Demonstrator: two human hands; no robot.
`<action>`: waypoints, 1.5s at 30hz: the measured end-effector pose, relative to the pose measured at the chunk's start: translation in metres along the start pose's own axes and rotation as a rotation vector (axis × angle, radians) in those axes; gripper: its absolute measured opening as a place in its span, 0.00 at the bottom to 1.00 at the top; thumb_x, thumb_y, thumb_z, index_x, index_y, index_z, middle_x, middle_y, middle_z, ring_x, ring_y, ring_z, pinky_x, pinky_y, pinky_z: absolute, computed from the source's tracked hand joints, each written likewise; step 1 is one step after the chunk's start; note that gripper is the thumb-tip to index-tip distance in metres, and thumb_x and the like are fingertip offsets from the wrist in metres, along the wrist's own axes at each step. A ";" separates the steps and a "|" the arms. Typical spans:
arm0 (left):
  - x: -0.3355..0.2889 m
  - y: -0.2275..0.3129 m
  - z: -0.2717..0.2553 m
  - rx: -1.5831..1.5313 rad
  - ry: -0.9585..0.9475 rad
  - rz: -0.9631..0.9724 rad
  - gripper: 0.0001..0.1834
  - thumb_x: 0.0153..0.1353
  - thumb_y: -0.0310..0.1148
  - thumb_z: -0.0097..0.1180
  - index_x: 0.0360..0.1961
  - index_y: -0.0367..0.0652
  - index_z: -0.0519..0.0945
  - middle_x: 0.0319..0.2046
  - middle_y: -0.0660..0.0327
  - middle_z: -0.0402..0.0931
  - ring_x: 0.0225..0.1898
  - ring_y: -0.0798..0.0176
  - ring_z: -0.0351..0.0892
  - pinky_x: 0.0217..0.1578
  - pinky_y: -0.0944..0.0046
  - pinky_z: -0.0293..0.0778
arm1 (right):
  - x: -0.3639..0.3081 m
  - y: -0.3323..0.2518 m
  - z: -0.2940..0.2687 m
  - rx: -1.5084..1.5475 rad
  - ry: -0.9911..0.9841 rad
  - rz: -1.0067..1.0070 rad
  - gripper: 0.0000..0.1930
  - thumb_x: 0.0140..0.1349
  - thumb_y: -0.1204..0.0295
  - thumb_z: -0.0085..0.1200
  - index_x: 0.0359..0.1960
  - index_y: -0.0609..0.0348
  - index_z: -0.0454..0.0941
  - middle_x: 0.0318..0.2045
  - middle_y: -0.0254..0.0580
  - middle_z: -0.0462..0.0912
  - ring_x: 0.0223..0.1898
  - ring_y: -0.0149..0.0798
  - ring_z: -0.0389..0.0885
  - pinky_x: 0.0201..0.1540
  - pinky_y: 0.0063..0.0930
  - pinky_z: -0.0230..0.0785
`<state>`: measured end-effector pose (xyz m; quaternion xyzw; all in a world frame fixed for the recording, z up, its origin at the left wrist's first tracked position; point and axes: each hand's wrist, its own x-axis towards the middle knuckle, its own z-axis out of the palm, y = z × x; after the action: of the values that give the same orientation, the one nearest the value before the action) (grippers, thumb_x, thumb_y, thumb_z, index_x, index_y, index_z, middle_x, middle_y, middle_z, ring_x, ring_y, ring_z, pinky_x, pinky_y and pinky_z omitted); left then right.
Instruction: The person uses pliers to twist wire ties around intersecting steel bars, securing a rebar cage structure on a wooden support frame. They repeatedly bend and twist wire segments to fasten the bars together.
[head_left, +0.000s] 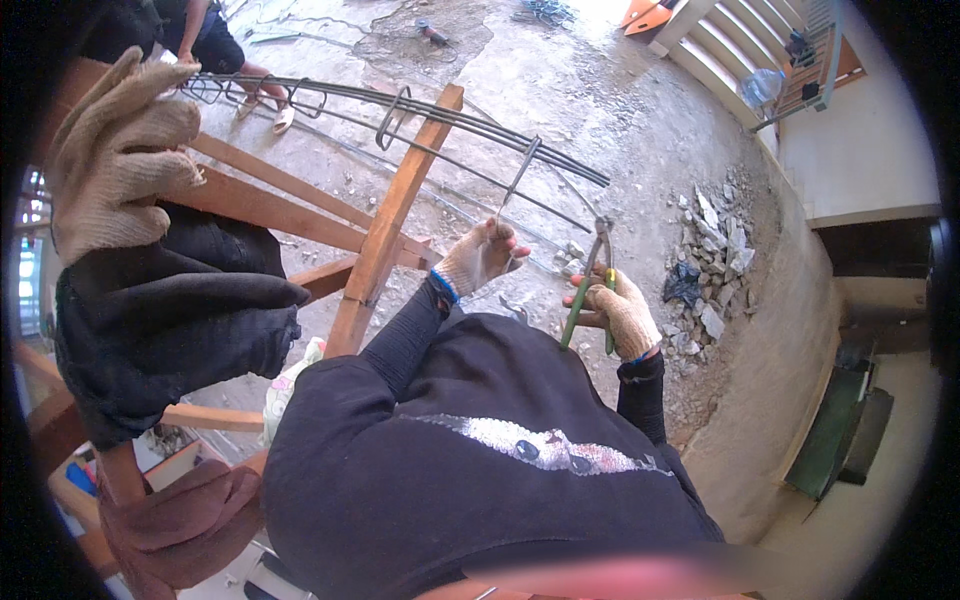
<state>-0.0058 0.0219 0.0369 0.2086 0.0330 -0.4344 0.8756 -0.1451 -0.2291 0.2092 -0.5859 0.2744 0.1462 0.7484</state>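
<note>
Right hand point(630, 312): wrapped round green-handled pincers point(583, 291).
Left hand point(468, 264): fingers curled just beside stirrup point(519, 172); cannot tell if pinching wire.
Pincers: best kept clear of fingertips, I judge.
Stirrup: on rebar bundle point(570, 163); steady it square.

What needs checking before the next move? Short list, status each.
1. Right hand gripping the green-handled pliers: ok, fingers wrapped around the handles.
2. Left hand near the metal loop: ok; what it grips is too fine to tell.
3. Pliers clear of the steel bars: cannot tell, the tips overlap or nearly meet a bar end in this view.
4. Gloves covering all fingertips: not ok, fingertips show bare on both hands.
5. Other person clear of the bars: cannot tell, standing by their far end.
</note>
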 end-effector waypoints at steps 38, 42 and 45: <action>-0.056 0.021 0.062 1.485 0.452 0.221 0.35 0.69 0.45 0.69 0.73 0.45 0.78 0.36 0.55 0.84 0.42 0.54 0.89 0.46 0.55 0.82 | 0.084 -0.016 0.087 -0.409 -0.246 0.089 0.21 0.69 0.72 0.62 0.61 0.67 0.76 0.55 0.46 0.83 0.54 0.41 0.86 0.57 0.45 0.86; -0.055 0.020 0.058 1.483 0.442 0.247 0.34 0.69 0.46 0.68 0.73 0.45 0.78 0.37 0.54 0.85 0.43 0.53 0.89 0.47 0.54 0.82 | 0.079 -0.011 0.095 -0.470 -0.212 0.079 0.22 0.68 0.72 0.62 0.62 0.66 0.76 0.55 0.45 0.83 0.54 0.39 0.84 0.56 0.43 0.85; -0.055 0.019 0.056 1.492 0.432 0.263 0.34 0.70 0.47 0.68 0.73 0.45 0.78 0.37 0.53 0.85 0.43 0.52 0.89 0.47 0.53 0.81 | 0.080 -0.005 0.096 -0.510 -0.193 0.064 0.22 0.68 0.72 0.62 0.62 0.65 0.76 0.54 0.46 0.83 0.53 0.40 0.84 0.56 0.44 0.85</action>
<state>-0.0319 0.0509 0.1070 0.8234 -0.1228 -0.1845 0.5224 -0.0554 -0.1471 0.1823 -0.7298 0.1746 0.2889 0.5944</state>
